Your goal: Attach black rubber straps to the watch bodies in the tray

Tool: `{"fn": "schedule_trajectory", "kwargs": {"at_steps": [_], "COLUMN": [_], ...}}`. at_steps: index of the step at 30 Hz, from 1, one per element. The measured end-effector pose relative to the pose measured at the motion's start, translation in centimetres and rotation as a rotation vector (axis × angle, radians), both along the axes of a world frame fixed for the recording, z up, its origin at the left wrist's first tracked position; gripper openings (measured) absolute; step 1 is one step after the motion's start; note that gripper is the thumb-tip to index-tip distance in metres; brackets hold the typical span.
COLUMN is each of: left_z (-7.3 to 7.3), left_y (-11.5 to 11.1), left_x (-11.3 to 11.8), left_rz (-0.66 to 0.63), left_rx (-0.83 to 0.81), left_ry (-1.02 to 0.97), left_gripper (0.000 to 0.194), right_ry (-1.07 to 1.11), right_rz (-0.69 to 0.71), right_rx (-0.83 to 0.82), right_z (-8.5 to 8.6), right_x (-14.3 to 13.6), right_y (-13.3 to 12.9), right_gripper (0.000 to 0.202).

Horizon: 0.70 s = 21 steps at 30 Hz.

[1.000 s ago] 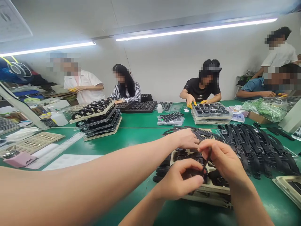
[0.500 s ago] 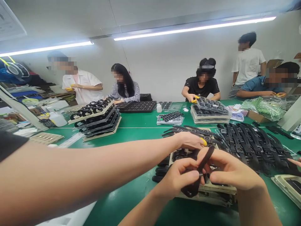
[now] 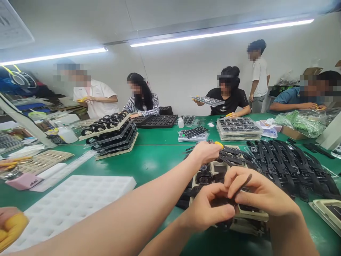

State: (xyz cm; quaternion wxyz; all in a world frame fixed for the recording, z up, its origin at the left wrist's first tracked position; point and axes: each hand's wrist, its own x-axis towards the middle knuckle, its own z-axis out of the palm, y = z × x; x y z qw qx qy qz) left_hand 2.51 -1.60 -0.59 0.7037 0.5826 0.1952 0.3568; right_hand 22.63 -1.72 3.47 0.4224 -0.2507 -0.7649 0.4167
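My left hand (image 3: 206, 209) is closed around a black watch with a strap, low in the middle right of the head view. My right hand (image 3: 257, 192) pinches the same watch's black strap (image 3: 243, 185), which sticks up between the fingers. Most of the watch body is hidden by my fingers. Both hands are just above a cream tray (image 3: 216, 166) holding black watches. A co-worker's arm (image 3: 165, 185) crosses from the lower left, and its hand with yellow fingertips touches the watches behind my hands.
A white foam tray (image 3: 77, 199) lies at left beside a yellow-gloved hand (image 3: 13, 227). Stacked watch trays (image 3: 117, 137) stand beyond it. Many black watches (image 3: 287, 163) lie at right. Several people sit across the green table (image 3: 157, 160).
The co-worker's arm has moved lower and left, uncovering the foam tray. My fingers have shifted on the watch and strap. Across the table, a person has lifted a clear tray; the standing person has moved left.
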Motion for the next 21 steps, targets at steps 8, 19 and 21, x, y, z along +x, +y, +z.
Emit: {"fn": "schedule_trajectory", "kwargs": {"at_steps": [8,19,21], "left_z": [0.8,0.8,0.4], "left_y": [-0.6,-0.3,-0.2], "left_x": [0.0,-0.2,-0.3], "left_rz": [0.331,0.524,0.546], "left_rx": [0.304,0.596,0.611], "left_ry": [0.282,0.239,0.234], "left_gripper": [0.031,0.025,0.026], "right_ry": [-0.069,-0.091,-0.086], "right_rz": [0.013,-0.046,-0.055], "right_rx": [-0.009,0.029,0.022], "right_z": [-0.4,0.0,-0.2], "right_x": [1.8,1.7,1.7], "right_y": [0.0,-0.1,-0.3], "right_gripper": [0.006,0.009,0.011]}}
